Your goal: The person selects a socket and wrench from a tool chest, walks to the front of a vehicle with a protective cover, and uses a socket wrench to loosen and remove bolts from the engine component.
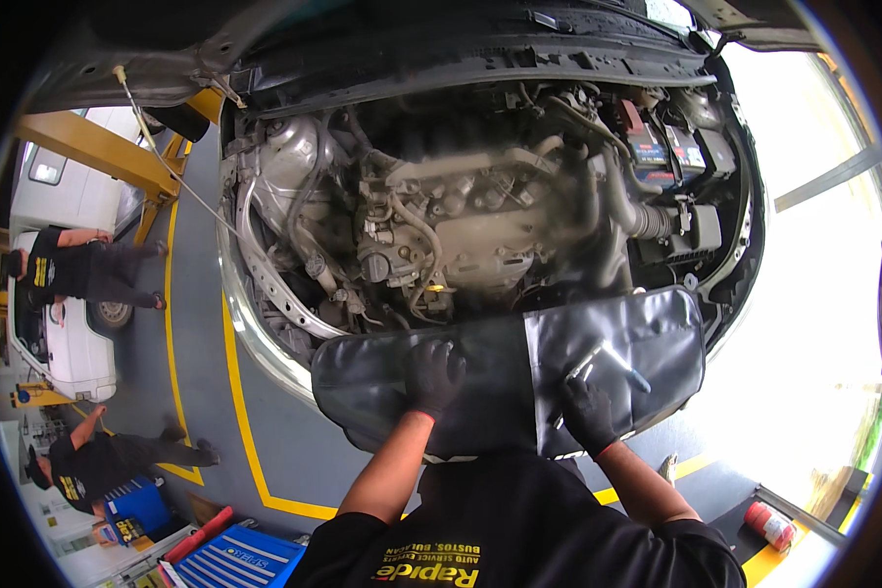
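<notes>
Black shirt (431, 529) nearest | my left hand (436, 377) spread on soft cover (500, 392); right hand (590, 412) seemingly closed round metal tool (619, 360), on cover's right half | tool likely rigid, slick; I'd grip mid-shaft

"Where could a hand pass?"

"Between the left hand (435, 377) and the right hand (588, 407), a bare stretch of the black cover (495, 367) lies open. Ahead of it, the engine (485, 245) can be reached from above."

"What blocks the right side?"

"A slim tool (638, 379) shows by the right hand, over the cover. Beyond, the ribbed hose (654, 221) and the battery (668, 162) crowd that side of the engine bay (272, 284)."

"And the left?"

"A thin prop rod (173, 171) slants down to the bay's left edge, barring a straight sideways entry there. At the back, a long cross panel (461, 86) closes off the bay."
</notes>
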A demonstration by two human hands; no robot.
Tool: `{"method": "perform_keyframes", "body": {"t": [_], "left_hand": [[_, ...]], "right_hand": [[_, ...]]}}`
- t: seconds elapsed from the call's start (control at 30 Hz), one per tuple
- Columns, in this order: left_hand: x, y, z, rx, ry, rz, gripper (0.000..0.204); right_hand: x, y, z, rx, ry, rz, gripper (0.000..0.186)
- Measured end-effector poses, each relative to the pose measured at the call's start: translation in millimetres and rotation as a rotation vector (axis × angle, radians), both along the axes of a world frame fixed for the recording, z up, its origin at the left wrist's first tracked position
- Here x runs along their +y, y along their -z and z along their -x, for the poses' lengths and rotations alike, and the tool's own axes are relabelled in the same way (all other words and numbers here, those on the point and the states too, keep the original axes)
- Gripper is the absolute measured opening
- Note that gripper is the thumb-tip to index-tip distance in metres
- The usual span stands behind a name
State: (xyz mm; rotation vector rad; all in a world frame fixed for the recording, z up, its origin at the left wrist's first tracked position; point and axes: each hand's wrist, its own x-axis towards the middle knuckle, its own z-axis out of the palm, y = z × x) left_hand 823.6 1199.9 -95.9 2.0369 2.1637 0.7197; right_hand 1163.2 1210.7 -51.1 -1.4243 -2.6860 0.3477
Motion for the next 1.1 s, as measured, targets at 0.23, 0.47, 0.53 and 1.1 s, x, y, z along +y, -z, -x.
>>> {"method": "perform_keyframes", "body": {"t": [0.23, 0.47, 0.53, 1.1], "left_hand": [[2, 1, 3, -0.003, 0.025, -0.036, 0.037], [-10, 15, -4, -0.057, 0.035, -0.043, 0.035], [-13, 10, -2, 0.042, 0.009, -0.060, 0.035], [10, -31, 8, -0.083, 0.086, 0.067, 0.039]], "right_hand": [[6, -4, -1, 0.123, 0.059, 0.111, 0.025], [-2, 0, -8, 0.320, 0.083, 0.104, 0.029], [2, -2, -9, 0.319, 0.088, 0.190, 0.023], [429, -110, 152, 0.629, 0.113, -0.452, 0.016]]}}
